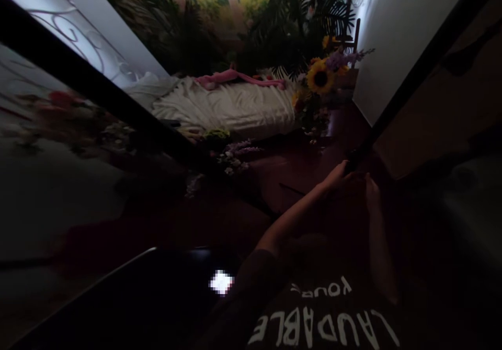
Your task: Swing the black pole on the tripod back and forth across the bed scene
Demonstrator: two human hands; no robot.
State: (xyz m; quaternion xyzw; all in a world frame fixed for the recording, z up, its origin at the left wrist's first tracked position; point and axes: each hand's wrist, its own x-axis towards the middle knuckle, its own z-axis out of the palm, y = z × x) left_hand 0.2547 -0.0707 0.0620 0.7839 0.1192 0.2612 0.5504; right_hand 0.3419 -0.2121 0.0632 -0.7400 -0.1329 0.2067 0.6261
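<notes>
Currently, right of centre: left hand (338,174) at the lower end of a dark pole (413,78), right hand (372,187) near. Too dark; I cannot tell either grip.

Pole (423,69), one. Black, straight, smooth-looking. Pose: slanted, running from the upper right corner down to the left hand (338,174). Appears broad at the top, narrower toward the bottom. Upper end out of view; lower end lost in shadow at the fingertips, exact contact too dark to tell.
</notes>
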